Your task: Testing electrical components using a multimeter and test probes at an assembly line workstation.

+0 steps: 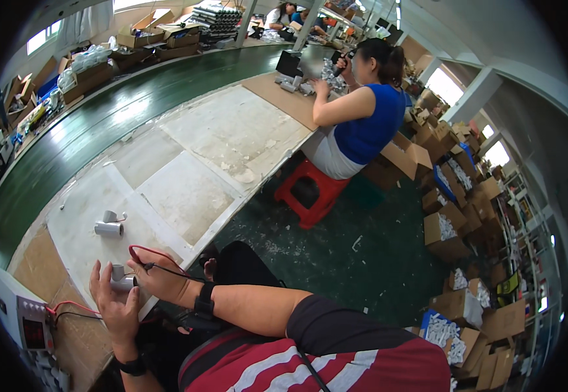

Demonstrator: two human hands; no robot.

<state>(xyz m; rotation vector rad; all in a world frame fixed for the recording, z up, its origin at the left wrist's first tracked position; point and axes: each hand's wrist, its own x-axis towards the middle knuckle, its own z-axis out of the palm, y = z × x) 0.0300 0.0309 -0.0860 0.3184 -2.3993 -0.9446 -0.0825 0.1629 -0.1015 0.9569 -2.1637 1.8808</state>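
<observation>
Worktable [186, 186] is stretching ahead | left hand [115, 304], loosely curled, is holding grey cylinder [123, 285] at near end | right hand [158, 279] is pinching red and black leads [156, 250] beside it | presumably probing; next move is needing steady contact

Cartons [451, 248] at right hold white parts [447, 227], perhaps plastic.

A grey tube [123, 284] lies on its side, a short grey piece [118, 269] just past it. A red wire [155, 251] and black wire [164, 268] bend beside the tube.
</observation>
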